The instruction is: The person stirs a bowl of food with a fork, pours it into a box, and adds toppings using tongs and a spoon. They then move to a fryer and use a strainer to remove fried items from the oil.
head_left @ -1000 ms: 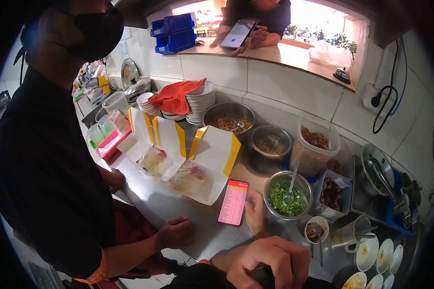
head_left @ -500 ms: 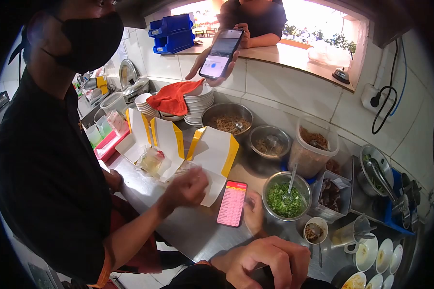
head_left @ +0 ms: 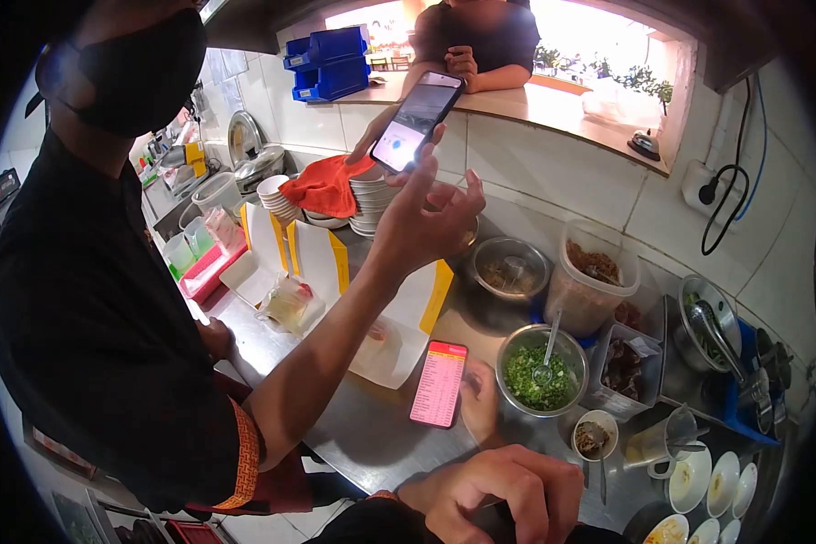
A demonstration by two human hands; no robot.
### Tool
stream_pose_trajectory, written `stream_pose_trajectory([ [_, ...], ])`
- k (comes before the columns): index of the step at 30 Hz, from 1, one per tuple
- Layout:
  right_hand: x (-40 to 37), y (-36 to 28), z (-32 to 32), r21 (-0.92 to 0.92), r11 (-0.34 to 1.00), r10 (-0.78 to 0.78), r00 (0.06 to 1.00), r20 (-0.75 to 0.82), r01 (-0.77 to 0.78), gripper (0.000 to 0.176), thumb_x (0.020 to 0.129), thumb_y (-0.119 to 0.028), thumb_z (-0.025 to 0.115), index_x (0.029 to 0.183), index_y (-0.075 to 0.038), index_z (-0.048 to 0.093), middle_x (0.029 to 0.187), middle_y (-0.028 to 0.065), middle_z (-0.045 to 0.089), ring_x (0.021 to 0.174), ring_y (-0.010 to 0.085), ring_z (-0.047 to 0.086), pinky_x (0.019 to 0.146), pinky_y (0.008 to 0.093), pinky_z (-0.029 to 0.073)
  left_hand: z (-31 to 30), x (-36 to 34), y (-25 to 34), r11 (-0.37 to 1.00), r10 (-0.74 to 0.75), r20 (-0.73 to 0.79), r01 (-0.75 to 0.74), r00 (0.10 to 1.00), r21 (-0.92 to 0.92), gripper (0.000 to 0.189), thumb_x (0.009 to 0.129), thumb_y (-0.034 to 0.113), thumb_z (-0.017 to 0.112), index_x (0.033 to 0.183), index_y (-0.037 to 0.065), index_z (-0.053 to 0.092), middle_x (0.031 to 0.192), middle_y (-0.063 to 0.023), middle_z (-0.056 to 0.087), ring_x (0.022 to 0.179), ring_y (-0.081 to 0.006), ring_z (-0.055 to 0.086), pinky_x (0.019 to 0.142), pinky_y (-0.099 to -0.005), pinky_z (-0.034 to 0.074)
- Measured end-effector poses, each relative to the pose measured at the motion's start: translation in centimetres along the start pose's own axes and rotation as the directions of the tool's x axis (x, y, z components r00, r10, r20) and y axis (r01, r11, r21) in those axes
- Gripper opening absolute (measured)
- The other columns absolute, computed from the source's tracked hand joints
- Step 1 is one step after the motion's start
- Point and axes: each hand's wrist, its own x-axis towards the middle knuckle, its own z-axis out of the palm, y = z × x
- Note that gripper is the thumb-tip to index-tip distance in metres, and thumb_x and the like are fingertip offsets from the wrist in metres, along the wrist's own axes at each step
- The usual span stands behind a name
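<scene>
My right hand [head_left: 480,399] lies flat on the steel counter [head_left: 354,426], its fingers against the edge of a phone with a red and pink list on its screen [head_left: 439,383]. My left hand [head_left: 508,490] rests lower down with fingers curled, holding nothing. A co-worker in a black shirt and mask stands at the left, with a raised hand [head_left: 426,222] reaching to a second phone [head_left: 414,122]. A person behind the serving window holds that phone out. Open white and yellow takeaway boxes [head_left: 313,263] with bagged food lie under the co-worker's arm.
A steel bowl of chopped greens with a spoon [head_left: 539,372] stands right of my hand. Behind it are bowls and tubs of toppings [head_left: 589,272]. Stacked bowls under an orange cloth [head_left: 331,186] sit at the back. Small dishes and a jug [head_left: 666,440] crowd the right.
The co-worker's hand rose from the counter, past the boxes, up to the phone held out from the window. That phone came lower and nearer. My hands stayed still.
</scene>
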Motion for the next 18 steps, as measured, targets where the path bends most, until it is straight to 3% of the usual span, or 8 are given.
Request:
stream_pose_trajectory([
  [9, -0.1, 0.1, 0.0, -0.019, 1.0, -0.007, 1.0, -0.015, 0.007, 0.033, 0.079, -0.005, 0.058, 0.111, -0.004, 0.048, 0.118, 0.0141, 0.05, 0.109, 0.0274, 0.051, 0.09, 0.0367, 0.042, -0.4, -0.1, 0.0, 1.0, -0.01, 0.021, 0.01, 1.0, 0.003, 0.022, 0.08, 0.026, 0.064, 0.083, 0.004, 0.06, 0.081, -0.0121, 0.058, 0.068, -0.0208, 0.054, 0.061, -0.0296, 0.038],
  [12, -0.1, 0.0, 0.0, 0.004, 1.0, 0.012, 1.0, 0.029, -0.012, 0.037, 0.078, 0.007, 0.051, 0.114, 0.0, 0.046, 0.117, 0.0129, 0.051, 0.111, 0.0217, 0.049, 0.096, 0.0336, 0.038, -0.5, -0.1, 0.0, 1.0, -0.014, 0.028, 0.014, 1.0, 0.007, 0.023, 0.08, 0.027, 0.063, 0.083, 0.004, 0.06, 0.081, -0.012, 0.057, 0.068, -0.021, 0.054, 0.061, -0.0298, 0.038],
  [15, 0.0, 0.9, 0.1, 0.025, 1.0, -0.001, 1.0, -0.002, 0.001, 0.033, 0.078, -0.004, 0.058, 0.11, -0.004, 0.049, 0.117, 0.0137, 0.051, 0.109, 0.0272, 0.051, 0.09, 0.0365, 0.042, -0.6, -0.1, 0.0, 1.0, -0.017, 0.033, 0.016, 0.999, 0.007, 0.023, 0.08, 0.027, 0.063, 0.083, 0.004, 0.06, 0.081, -0.012, 0.057, 0.069, -0.0212, 0.054, 0.061, -0.0299, 0.038],
  [18, 0.0, 0.4, 0.0, -0.006, 1.0, 0.008, 1.0, -0.011, -0.008, 0.033, 0.078, -0.004, 0.058, 0.11, -0.004, 0.049, 0.117, 0.0136, 0.052, 0.109, 0.0274, 0.051, 0.09, 0.0367, 0.042, -0.6, -0.2, 0.0, 1.0, -0.021, 0.038, 0.02, 0.999, 0.006, 0.024, 0.08, 0.028, 0.062, 0.082, 0.004, 0.06, 0.081, -0.012, 0.057, 0.069, -0.0213, 0.054, 0.062, -0.03, 0.038],
])
